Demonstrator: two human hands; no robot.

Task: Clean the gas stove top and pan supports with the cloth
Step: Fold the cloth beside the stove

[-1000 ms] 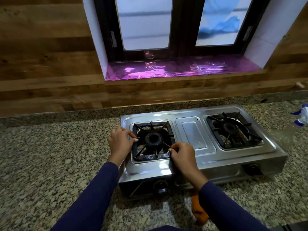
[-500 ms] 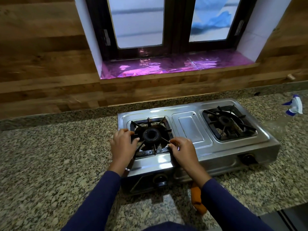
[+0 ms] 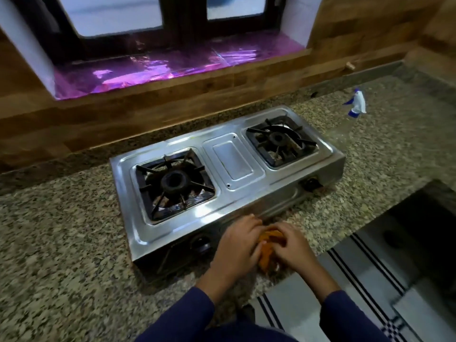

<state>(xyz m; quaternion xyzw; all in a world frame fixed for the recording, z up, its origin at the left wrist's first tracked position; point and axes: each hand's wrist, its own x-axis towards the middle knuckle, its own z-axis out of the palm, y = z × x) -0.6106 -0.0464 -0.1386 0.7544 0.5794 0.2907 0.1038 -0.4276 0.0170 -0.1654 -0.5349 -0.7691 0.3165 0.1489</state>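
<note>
While no brand or writing is showing anywhere, both hands are closing around the orange cloth at the counter's front edge, just in front of the stove: the left hand and right hand are covering most of it. Motion is blurring the cloth, and both black pan supports are sitting on the burners, untouched.

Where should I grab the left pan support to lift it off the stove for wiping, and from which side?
Probably best taken by two opposite sides of its square outer frame, one hand each, coming straight down from above. The left pan support sits flat in a recessed well of the stove, so a sideways approach is blocked, and its thin prongs converge over the burner, giving a poorer hold than the frame.
</note>
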